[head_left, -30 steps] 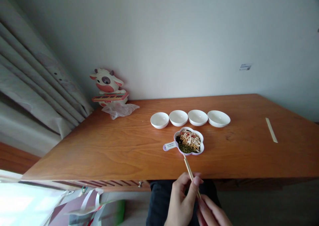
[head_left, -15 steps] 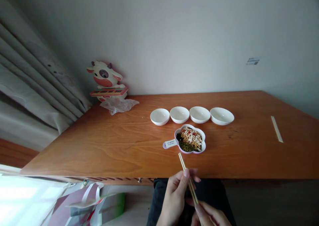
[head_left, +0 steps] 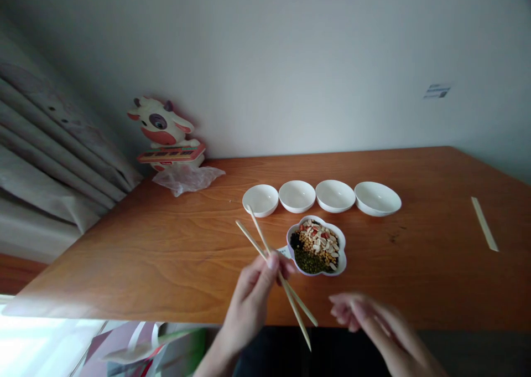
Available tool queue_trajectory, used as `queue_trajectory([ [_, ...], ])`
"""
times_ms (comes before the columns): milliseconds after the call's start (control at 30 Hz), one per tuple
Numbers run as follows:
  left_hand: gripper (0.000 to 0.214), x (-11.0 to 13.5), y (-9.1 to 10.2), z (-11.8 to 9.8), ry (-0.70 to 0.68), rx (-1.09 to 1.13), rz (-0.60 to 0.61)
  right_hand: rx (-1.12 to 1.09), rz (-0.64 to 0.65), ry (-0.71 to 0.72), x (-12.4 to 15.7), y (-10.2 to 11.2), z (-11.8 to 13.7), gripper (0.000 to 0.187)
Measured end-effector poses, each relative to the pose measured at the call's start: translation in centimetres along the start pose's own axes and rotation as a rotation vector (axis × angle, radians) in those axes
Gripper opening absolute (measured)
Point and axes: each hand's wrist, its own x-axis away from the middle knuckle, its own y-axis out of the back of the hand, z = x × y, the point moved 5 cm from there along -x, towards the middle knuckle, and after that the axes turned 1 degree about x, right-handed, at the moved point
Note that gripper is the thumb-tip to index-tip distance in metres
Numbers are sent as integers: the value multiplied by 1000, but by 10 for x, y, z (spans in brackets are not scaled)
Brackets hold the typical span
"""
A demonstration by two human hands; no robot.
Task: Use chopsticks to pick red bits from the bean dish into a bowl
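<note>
My left hand (head_left: 251, 302) is closed round a pair of wooden chopsticks (head_left: 295, 310), which cross each other in its grip. Their upper ends point up and left, passing in front of the leftmost white bowl (head_left: 269, 200). To the right, over the table's front edge, my right hand (head_left: 369, 316) is apart from the chopsticks; it holds nothing, its fingers loosely bent and slightly blurred. Just beyond my hands sits a flower-shaped dish (head_left: 342, 249) filled with peanut pieces, green beans, yellow grains and dark grains. My left hand partly covers its labelled handle (head_left: 285, 251).
Several white bowls (head_left: 335, 196) stand in a row behind the dish on the wooden table (head_left: 166, 255). A cow toy with a keyboard (head_left: 172, 153) and a crumpled plastic bag (head_left: 188, 179) are at the back left. A pale strip (head_left: 484, 225) lies at the right.
My right hand has let go of the chopsticks and moved right. My left hand has lifted them up and left, and they have spread into a cross. The view has shifted slightly.
</note>
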Motion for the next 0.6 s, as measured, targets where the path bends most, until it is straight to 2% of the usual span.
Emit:
queue_trajectory([
  [100, 51, -76, 23, -25, -84, 244, -83, 54, -182, 171, -52, 41, 9, 54],
  [133, 49, -100, 25, -28, -86, 321, -83, 62, -182, 208, -69, 46, 10, 54],
  [200, 46, -140, 24, -24, -70, 457, -95, 107, -98, 250, -95, 45, 9, 62],
  [267, 44, -165, 22, -12, -57, 554, -89, 168, -39, 278, -112, 38, 5, 77],
  [333, 45, -174, 22, 2, -61, 587, -76, 165, 40, 292, -120, 28, -1, 102],
  [400, 46, -174, 24, 14, -73, 611, -49, 144, 87, 338, -124, 18, -4, 128],
  [433, 47, -171, 25, 18, -82, 624, -34, 186, 94, 353, -125, 14, -5, 134],
  [533, 47, -163, 25, 21, -67, 653, 13, 348, 16, 353, -129, 9, -4, 131],
  [600, 48, -160, 24, 18, -62, 671, 17, 401, 41, 371, -130, 6, 2, 127],
])
